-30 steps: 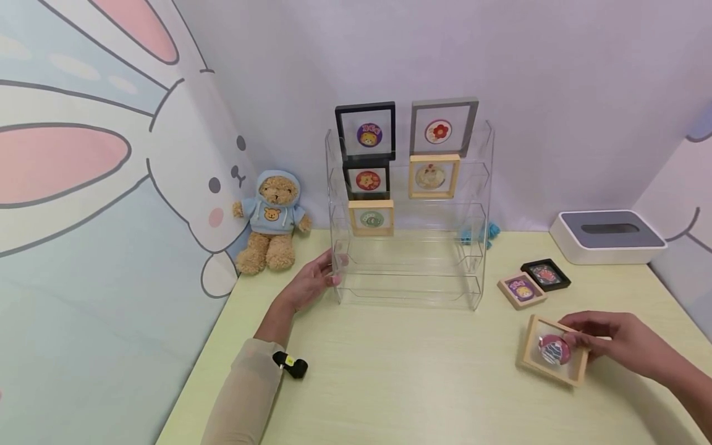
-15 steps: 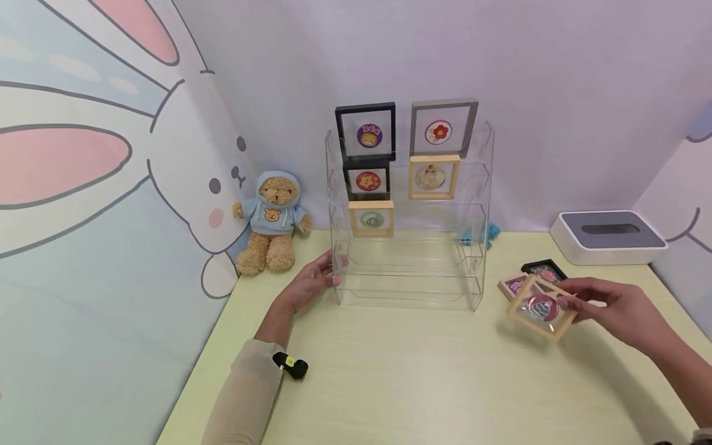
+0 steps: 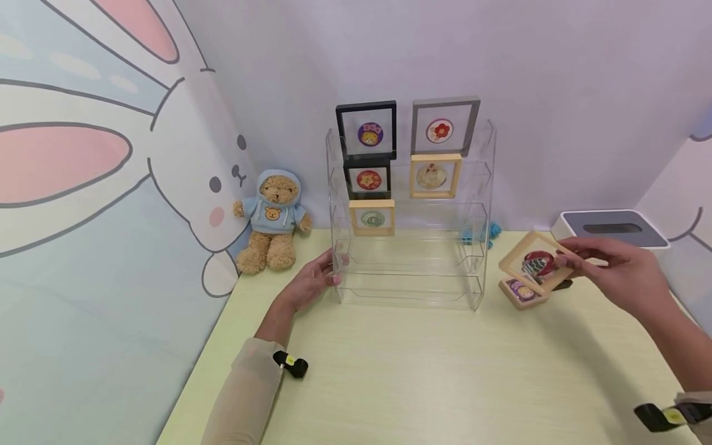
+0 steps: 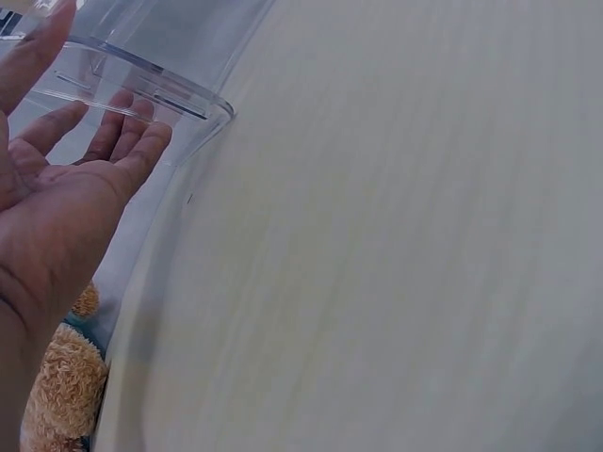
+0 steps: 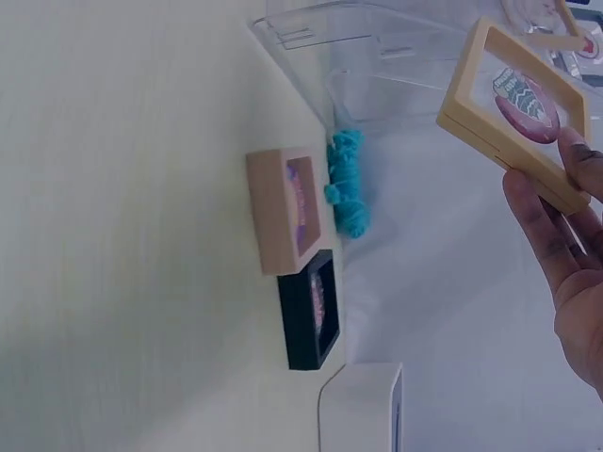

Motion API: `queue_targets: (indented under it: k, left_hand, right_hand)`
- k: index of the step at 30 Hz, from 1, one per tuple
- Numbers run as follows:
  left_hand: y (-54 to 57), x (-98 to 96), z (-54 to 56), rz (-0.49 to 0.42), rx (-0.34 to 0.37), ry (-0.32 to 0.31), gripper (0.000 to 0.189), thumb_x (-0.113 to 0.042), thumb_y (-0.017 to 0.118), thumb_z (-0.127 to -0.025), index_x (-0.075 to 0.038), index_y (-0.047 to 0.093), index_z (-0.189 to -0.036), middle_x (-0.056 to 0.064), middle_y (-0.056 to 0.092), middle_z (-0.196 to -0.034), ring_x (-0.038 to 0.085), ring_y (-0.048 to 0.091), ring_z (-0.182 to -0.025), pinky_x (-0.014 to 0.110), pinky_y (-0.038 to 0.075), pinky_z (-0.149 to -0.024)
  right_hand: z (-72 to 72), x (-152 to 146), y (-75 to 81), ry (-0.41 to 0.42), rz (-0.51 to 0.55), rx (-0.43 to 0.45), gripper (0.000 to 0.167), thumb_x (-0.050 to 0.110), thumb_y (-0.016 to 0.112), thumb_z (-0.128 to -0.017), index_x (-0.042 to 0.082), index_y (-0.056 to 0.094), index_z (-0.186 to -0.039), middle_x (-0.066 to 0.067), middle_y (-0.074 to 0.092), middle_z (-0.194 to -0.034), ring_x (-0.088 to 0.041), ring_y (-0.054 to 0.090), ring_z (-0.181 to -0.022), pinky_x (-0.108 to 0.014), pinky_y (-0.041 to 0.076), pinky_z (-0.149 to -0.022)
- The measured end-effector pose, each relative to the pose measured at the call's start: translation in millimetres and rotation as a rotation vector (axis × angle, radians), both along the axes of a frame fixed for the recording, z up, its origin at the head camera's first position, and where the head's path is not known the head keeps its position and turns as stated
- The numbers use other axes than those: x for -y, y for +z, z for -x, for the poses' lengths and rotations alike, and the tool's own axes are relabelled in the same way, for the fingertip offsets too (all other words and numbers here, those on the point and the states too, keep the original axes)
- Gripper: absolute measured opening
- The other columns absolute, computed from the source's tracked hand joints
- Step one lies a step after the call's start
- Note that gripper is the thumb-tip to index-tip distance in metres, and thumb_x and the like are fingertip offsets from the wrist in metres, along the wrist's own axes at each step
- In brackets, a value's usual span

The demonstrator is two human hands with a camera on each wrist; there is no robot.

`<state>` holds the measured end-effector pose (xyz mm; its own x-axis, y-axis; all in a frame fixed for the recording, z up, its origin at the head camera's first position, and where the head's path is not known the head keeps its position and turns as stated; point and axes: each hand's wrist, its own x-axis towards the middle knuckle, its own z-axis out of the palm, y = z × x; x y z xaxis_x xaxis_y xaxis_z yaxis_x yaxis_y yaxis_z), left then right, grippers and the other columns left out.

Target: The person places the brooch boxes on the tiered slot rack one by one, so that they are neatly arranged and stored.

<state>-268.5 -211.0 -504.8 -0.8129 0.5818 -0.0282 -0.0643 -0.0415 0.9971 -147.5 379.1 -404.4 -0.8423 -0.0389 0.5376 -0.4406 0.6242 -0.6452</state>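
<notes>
A clear tiered acrylic rack (image 3: 411, 290) stands mid-table, holding several small display frames, black, grey and wooden. My left hand (image 3: 308, 285) rests against the rack's lower left side; in the left wrist view its fingers (image 4: 141, 155) are slightly bent and spread at the clear panel. Raised above the table at right, a light-wood display frame (image 3: 508, 262) with a red, striped round badge is pinched by my right hand (image 3: 617, 269) at its right edge. Below it lie a small wooden frame (image 3: 523, 295) with a purple bear badge and a black frame (image 5: 309, 315), mostly hidden in the head view.
A teddy bear (image 3: 272, 216) in a blue hoodie sits left of the rack. Behind the rack's right side lies a blue bundle (image 5: 347, 184). A white box with a grey slotted top (image 3: 639, 228) stands at the back right, partly behind my right hand.
My right hand has lifted the light-wood frame off the table and carried it away from me, over the two lying frames, tilting it. My left hand has stayed at the rack.
</notes>
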Motion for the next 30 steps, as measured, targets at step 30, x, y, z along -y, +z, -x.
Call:
queue_targets:
  k: [30]
  left_hand:
    - [-1.9,-1.1,1.2,-0.011,0.007,0.013,0.082,0.005,0.058,-0.108,-0.016,0.020,-0.179,0.020,0.036,-0.175,0.030,0.035,-0.160,0.024,0.050,-0.112]
  right_hand:
    - [77.8,127.5,67.7,0.203,-0.036,-0.247,0.040,-0.019,0.086,-0.082,0.003,0.086,-0.116,-0.008,0.078,-0.102,0.011,0.068,-0.094,-0.006,0.055,-0.080]
